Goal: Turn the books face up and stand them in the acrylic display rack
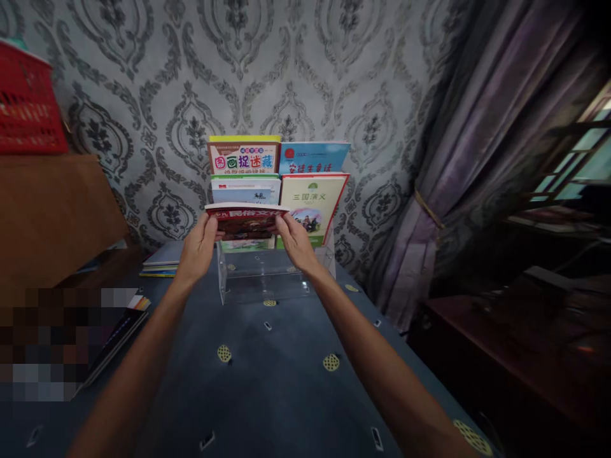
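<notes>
A dark red book (245,224) is held level between both my hands, its cover tilted toward me. My left hand (199,247) is closed on its left edge, thumb on the cover. On its right edge my right hand (296,240) grips the same way. Right behind it stands a clear acrylic book rack (267,286) with tiers. In the rack are a picture book with a yellow top edge (244,156), a blue book (315,157), a light green book (312,200) and a pale blue book (248,191), partly hidden by the red one.
The dark blue tablecloth (277,388) has a pineapple print. Books (162,257) lie stacked at left, near a cardboard box (52,216) under a red basket (31,98). A blurred-out item lies front left. A curtain (410,248) and dark red furniture (506,356) are at right.
</notes>
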Demonstrator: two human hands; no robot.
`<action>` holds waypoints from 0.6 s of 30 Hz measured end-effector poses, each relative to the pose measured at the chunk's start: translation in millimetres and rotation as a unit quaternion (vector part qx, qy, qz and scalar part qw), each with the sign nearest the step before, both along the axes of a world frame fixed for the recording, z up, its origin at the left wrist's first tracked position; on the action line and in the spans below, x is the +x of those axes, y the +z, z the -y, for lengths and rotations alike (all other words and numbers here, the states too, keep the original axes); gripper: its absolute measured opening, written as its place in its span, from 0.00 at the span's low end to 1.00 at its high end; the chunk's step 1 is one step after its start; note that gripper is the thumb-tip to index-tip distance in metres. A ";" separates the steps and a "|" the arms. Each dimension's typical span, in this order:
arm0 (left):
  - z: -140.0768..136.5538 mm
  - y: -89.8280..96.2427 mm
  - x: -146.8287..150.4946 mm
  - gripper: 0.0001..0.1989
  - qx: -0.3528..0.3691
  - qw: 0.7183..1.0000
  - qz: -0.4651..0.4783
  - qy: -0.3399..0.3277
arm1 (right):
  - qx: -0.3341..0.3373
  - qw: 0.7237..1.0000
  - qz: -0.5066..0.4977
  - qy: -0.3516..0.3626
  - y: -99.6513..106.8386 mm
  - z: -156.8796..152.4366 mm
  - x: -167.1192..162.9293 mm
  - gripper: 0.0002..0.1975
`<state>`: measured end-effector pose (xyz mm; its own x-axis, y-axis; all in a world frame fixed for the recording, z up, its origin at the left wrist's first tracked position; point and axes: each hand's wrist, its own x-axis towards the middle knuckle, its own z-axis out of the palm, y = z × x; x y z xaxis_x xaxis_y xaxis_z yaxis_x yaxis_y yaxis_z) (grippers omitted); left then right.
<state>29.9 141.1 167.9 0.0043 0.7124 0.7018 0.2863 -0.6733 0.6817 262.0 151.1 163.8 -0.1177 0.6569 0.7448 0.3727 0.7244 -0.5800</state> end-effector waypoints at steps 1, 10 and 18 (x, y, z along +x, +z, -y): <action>-1.3 -0.7 -0.4 0.29 -0.004 1.000 0.000 0.001 | -0.002 1.000 -0.003 0.002 -0.8 -1.0 0.4 0.26; -16.2 -6.7 -1.4 0.25 -0.073 0.997 0.016 -0.017 | -0.022 1.000 -0.006 0.013 -11.7 -18.3 2.0 0.29; -31.0 -12.0 -5.4 0.23 -0.100 0.995 -0.022 -0.018 | -0.066 0.997 -0.009 0.043 -24.7 -39.9 5.6 0.30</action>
<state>24.5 172.1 155.9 0.0603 0.8370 0.5439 0.2965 -0.5353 0.7909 267.6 191.0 139.1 -0.1653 0.7375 0.6548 0.3017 0.6699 -0.6784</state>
